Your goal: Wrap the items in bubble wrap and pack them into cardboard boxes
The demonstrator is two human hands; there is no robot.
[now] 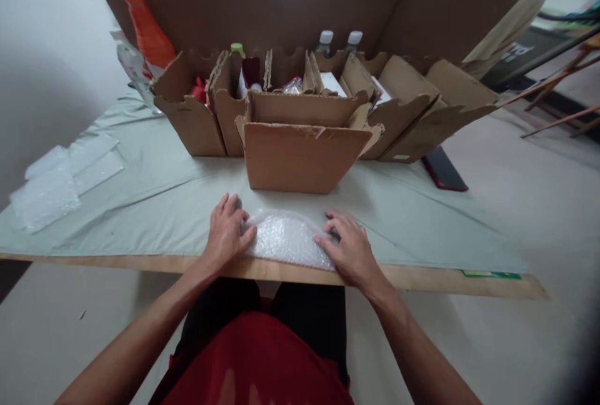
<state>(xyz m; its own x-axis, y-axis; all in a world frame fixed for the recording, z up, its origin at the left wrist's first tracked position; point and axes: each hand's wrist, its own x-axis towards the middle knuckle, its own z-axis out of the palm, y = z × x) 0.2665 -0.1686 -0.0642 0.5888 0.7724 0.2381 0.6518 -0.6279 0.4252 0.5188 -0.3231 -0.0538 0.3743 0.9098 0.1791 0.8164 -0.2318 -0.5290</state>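
A bundle of clear bubble wrap lies at the near edge of the table, on a pale green cloth. My left hand presses on its left end, thumb on the wrap and fingers curled over the far side. On the right end rests my right hand, fingers bent and laid on top. What the wrap encloses is hidden. Just behind it stands an open cardboard box.
A row of open cardboard boxes stands further back, holding bottles and small items. An orange bottle leans at the back left. Sheets of bubble wrap lie at the left. A dark red flat object lies right.
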